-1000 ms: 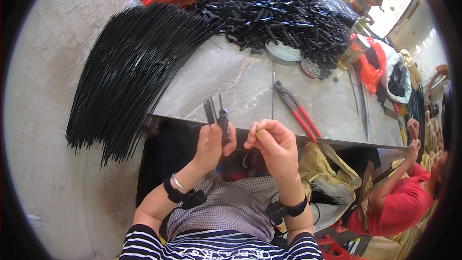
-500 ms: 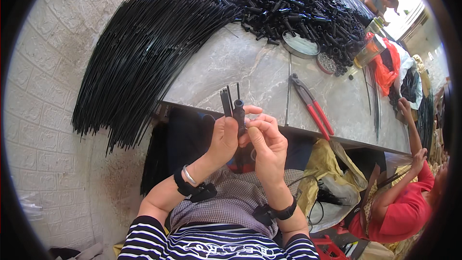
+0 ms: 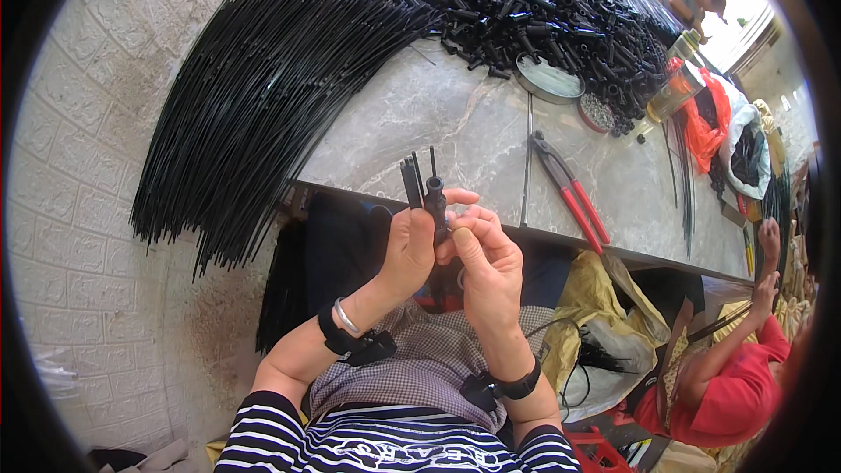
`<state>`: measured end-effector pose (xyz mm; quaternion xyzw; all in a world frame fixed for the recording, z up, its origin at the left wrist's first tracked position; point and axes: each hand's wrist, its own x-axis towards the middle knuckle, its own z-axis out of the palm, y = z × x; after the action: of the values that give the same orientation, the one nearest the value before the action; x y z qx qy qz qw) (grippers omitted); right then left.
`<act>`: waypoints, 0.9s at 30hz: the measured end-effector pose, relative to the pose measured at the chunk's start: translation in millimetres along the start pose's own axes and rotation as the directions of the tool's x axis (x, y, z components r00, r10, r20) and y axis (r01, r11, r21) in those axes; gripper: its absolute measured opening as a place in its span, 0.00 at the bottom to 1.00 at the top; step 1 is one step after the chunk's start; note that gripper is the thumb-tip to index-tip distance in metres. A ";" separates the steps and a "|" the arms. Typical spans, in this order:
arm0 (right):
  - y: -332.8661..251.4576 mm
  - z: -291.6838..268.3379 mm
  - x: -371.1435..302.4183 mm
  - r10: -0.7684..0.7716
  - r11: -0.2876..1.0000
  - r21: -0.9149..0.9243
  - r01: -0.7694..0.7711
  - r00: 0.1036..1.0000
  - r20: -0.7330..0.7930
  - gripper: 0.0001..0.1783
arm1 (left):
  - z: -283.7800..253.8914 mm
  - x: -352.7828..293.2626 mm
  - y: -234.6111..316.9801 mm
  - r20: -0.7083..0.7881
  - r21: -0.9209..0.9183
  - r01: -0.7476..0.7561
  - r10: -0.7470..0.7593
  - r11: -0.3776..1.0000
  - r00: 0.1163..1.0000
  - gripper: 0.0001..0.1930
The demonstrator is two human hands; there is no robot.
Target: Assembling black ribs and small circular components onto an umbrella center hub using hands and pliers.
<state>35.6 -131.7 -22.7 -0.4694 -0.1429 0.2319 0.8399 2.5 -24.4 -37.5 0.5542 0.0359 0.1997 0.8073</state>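
My left hand [image 3: 410, 243] is closed round several thin black rods [image 3: 411, 182] and a hollow black plastic tube fitting [image 3: 434, 196], all held upright above my lap just off the table edge. Against the fitting's right side, the thumb and fingertips of my right hand [image 3: 487, 264] are pinched together. Whatever small thing sits in that pinch is too hidden to make out. The lower end of the fitting is partly covered by my fingers.
Long black rods [image 3: 254, 105] lie heaped on the left of the grey table [image 3: 438, 114]. Behind are piled black fittings [image 3: 517, 9], a round tin [image 3: 550, 79] and a dish of small metal pieces [image 3: 597, 112]. Red-handled cutters [image 3: 571, 193] lie right. A co-worker in red [image 3: 723, 394] sits far right.
My hands have stayed nearly in place on the fitting. At the far right, the co-worker's raised hand has come down and back from the table.
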 end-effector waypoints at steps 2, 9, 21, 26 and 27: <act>-0.3 0.4 0.3 0.002 1.000 -0.002 -0.003 1.000 -0.002 0.09 | 0.2 0.2 0.1 0.002 -0.002 0.001 -0.001 1.000 1.000 0.44; 1.7 1.2 -0.2 -0.005 1.000 0.001 0.005 1.000 -0.006 0.08 | 0.5 -0.7 -0.4 -0.011 -0.008 0.006 -0.006 1.000 1.000 0.44; 2.1 5.8 -1.7 -0.076 0.993 -0.097 0.072 0.996 -0.045 0.07 | -0.5 -0.8 -1.2 -0.031 0.063 -0.026 0.028 0.998 0.999 0.46; 5.3 6.6 -1.1 -0.155 0.977 -0.155 0.147 0.987 -0.041 0.05 | 4.9 -1.3 -0.2 -0.086 0.160 -0.061 0.075 0.985 0.993 0.45; 5.6 7.0 -0.5 -0.182 0.967 -0.186 0.174 0.983 -0.026 0.06 | 4.5 -1.4 -0.5 -0.106 0.172 -0.073 0.092 0.982 0.990 0.44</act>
<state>30.6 -124.3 -23.9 -0.5346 -0.1872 0.1313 0.8136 2.6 -29.0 -36.5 0.6089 0.0752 0.2603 0.7455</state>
